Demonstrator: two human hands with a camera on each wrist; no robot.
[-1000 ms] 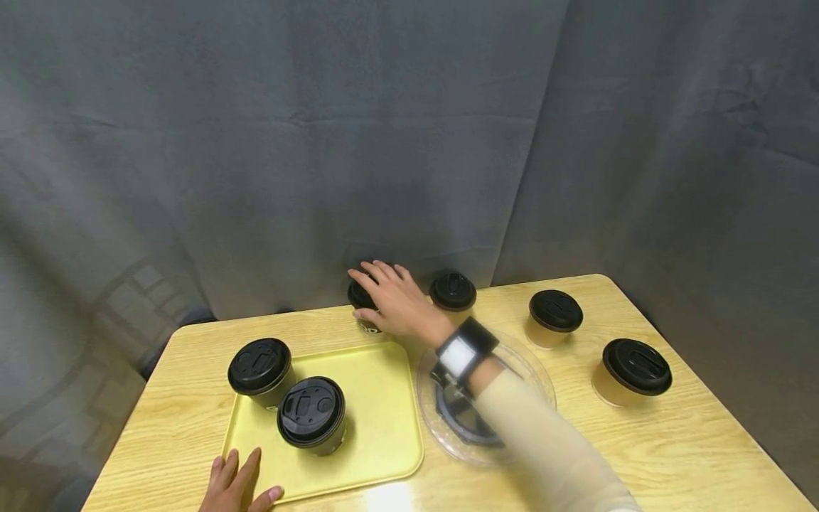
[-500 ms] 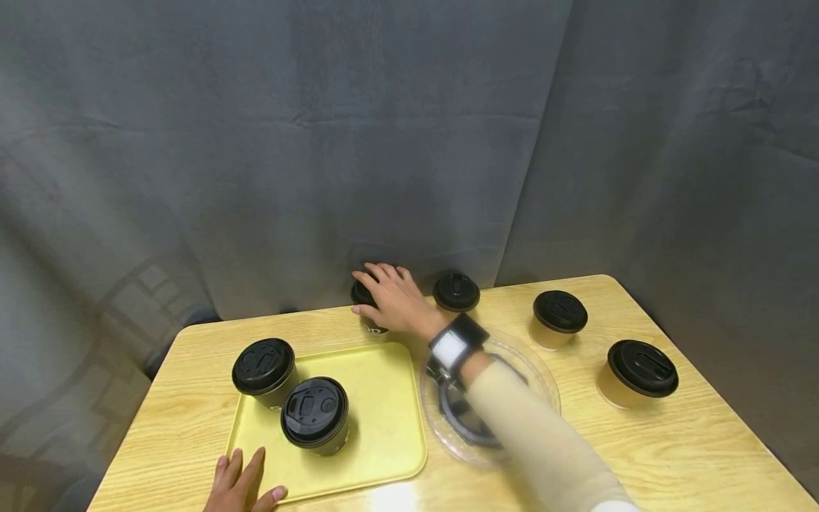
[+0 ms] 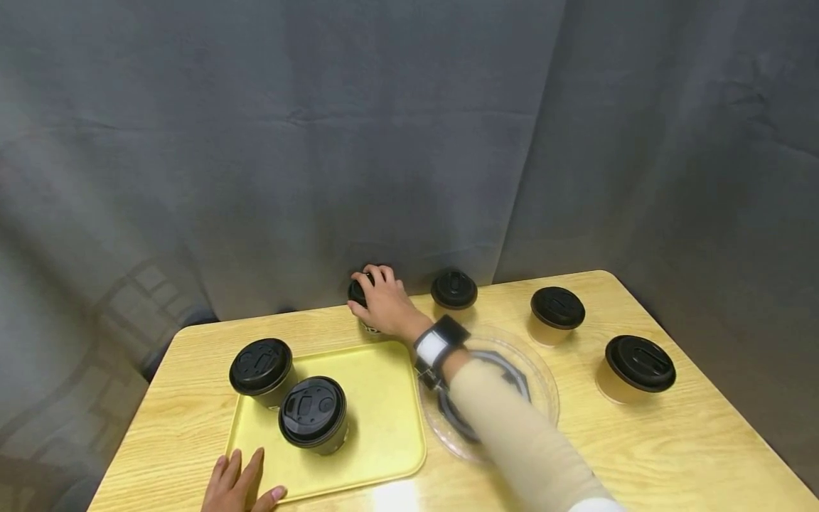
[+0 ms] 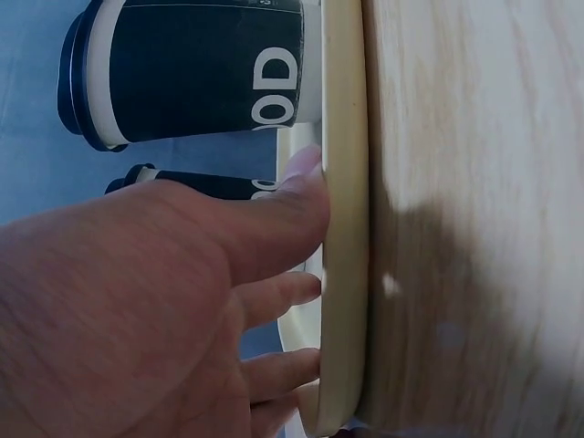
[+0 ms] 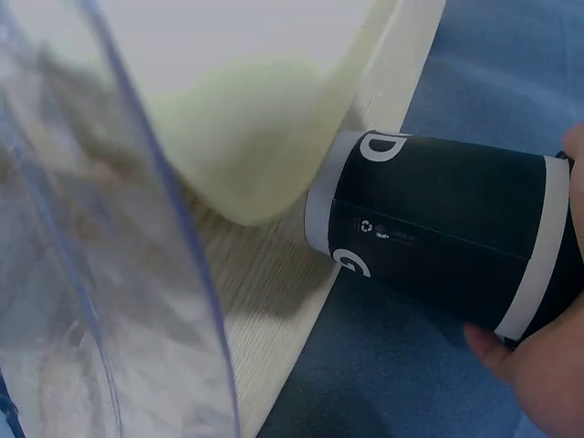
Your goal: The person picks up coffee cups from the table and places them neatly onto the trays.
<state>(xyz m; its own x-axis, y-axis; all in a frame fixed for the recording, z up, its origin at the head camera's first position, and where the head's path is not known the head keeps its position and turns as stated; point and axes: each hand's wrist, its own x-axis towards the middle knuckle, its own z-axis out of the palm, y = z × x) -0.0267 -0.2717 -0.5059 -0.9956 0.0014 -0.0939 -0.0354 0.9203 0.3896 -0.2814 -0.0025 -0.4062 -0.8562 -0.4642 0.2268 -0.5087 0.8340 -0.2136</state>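
At the table's far edge, my right hand (image 3: 387, 309) grips a black paper coffee cup (image 5: 438, 224) from above, its fingers bent over the black lid. The cup stands upright just behind the tray, its white lettering partly visible. My left hand (image 3: 233, 487) rests on the near left corner of the yellow tray (image 3: 384, 427), with thumb and fingertips at the rim in the left wrist view. Two more lidded black cups stand on the tray: a nearer cup (image 3: 313, 416) and a farther cup (image 3: 261, 373) at its left edge.
Right of the tray, under my right forearm, lies a round clear plastic container (image 3: 544, 387) with a dark pattern inside. Three tan cups with black lids stand around it: a back cup (image 3: 454, 291), a middle cup (image 3: 555, 316) and a right cup (image 3: 633, 370). Grey curtain (image 3: 384, 142) hangs behind.
My right hand's fingers have bent from outstretched to curled over the cup's lid, and the right wrist has shifted left. My left hand and the tray cups keep their places.
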